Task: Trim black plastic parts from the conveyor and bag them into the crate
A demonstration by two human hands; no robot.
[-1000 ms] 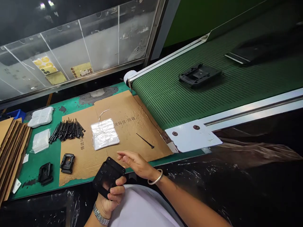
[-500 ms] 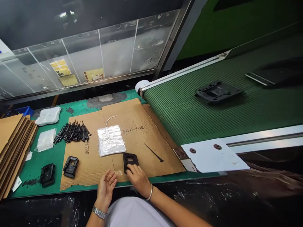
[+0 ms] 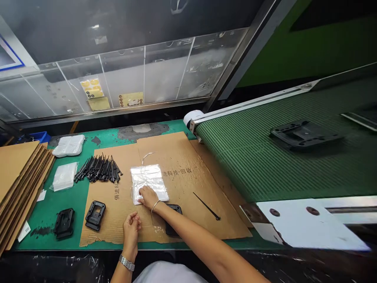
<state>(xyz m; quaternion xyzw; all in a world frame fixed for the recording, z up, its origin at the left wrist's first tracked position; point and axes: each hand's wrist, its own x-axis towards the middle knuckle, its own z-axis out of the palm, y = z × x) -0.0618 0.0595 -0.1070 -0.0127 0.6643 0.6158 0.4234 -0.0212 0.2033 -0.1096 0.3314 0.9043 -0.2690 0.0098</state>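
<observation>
L arm (image 3: 120, 274) w/ silver link watch (image 3: 127, 263), R arm (image 3: 191, 239) w/ thin bangle (image 3: 155, 206), pale top (image 3: 167, 273).

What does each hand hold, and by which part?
The right hand presses the clear plastic bag at its lower edge; the left hand holds nothing visible.

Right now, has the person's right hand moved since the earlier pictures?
Yes: the right hand has left the black plastic bracket and lies on the clear plastic bag, farther from the person, nearer the printed characters on the cardboard.

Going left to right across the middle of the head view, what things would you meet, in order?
Stacked cardboard sheets, white plastic bags, black cable ties, clear plastic bag, lone black cable tie, black plastic bracket.
</observation>
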